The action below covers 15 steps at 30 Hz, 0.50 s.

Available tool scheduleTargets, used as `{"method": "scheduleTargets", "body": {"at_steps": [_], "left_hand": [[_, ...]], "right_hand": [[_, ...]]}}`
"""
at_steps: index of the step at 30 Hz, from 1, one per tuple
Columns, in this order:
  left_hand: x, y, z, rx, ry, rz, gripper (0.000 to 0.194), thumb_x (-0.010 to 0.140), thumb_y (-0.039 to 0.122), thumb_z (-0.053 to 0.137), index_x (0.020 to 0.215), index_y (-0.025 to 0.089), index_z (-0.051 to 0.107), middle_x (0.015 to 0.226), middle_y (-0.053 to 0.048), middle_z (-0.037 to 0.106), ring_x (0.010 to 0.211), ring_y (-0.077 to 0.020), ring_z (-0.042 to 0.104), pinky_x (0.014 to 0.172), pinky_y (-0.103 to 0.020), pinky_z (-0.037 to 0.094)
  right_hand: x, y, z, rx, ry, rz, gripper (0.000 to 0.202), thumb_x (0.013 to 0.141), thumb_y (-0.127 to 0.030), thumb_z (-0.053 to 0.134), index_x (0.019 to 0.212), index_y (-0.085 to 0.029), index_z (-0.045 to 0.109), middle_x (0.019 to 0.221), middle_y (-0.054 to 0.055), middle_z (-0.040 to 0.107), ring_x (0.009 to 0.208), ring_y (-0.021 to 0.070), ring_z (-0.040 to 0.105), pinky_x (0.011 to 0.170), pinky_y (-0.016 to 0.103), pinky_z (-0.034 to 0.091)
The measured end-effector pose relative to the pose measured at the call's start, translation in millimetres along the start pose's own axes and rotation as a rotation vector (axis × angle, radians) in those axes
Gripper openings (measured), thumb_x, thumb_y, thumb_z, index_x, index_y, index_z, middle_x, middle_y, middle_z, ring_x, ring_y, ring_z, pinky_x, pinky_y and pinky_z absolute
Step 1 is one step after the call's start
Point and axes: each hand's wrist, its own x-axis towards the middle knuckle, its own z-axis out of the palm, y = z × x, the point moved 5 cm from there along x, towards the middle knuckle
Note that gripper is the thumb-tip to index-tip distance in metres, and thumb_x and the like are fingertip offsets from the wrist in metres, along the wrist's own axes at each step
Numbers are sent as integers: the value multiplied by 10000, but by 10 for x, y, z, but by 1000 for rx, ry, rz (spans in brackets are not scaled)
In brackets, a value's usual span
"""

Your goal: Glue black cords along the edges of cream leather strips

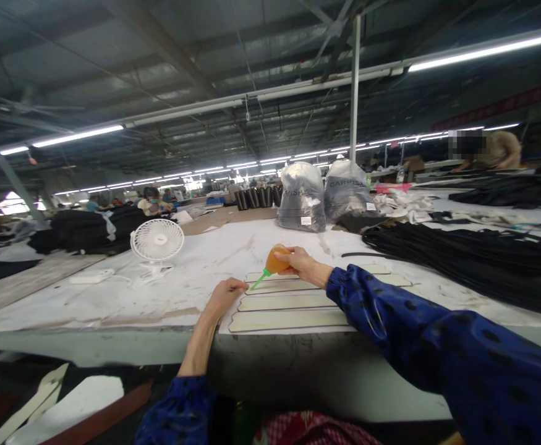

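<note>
In the head view my right hand is closed round an orange squeeze bottle, tilted so that its green nozzle points down and left. The nozzle's tip is near the left end of one of several pale, dark-edged strips lying side by side on the white-covered table. My left hand rests beside the strips' left ends, its fingers drawn together close to the nozzle tip. Whether those fingers pinch a strip's edge is too small to tell.
A small white fan stands at the left, beside a white power strip. Filled plastic bags sit at the back. Black cords lie at the right. Leather pieces are below the table edge. Other people work farther off.
</note>
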Motion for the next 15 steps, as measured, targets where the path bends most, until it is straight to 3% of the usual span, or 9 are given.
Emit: {"method": "scheduleTargets", "body": {"at_steps": [8,15], "left_hand": [[20,13,6,-2,-4,18,225,650,294,618,798,185,748,864,-64,698,853,-226,627,795,-326,467],[38,-20,8,1,-7,31,230,652,298,620,797,172,746,865,-75,686,843,-228,627,809,-341,469]], "right_hand": [[-55,-48,53,-17,13,-22,468,736,-197,756,1107,-127,480,930,86,666,735,175,677,499,221,565],[-126,-89,-85,-35,14,-33,346,781,-166,704,1054,-121,495,968,98,654,752,167,669,488,210,558]]}}
